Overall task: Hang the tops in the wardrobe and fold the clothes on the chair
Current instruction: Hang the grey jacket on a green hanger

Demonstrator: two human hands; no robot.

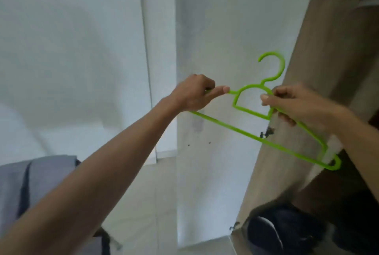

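Both bare forearms reach up from the bottom of the view, holding a bright green plastic hanger (266, 142) in the air, tilted so its right end hangs lower. Its hook points up, in front of the wardrobe's wooden side panel (307, 49). At the hanger's left end, the left hand (192, 94) curls round the plastic with the forefinger stretched along the shoulder bar. Just right of the neck, the right hand (295, 105) pinches the other shoulder bar between thumb and curled fingers. Grey clothes (41, 183) lie at the lower left. Dark items, too blurred to tell, sit low inside the wardrobe.
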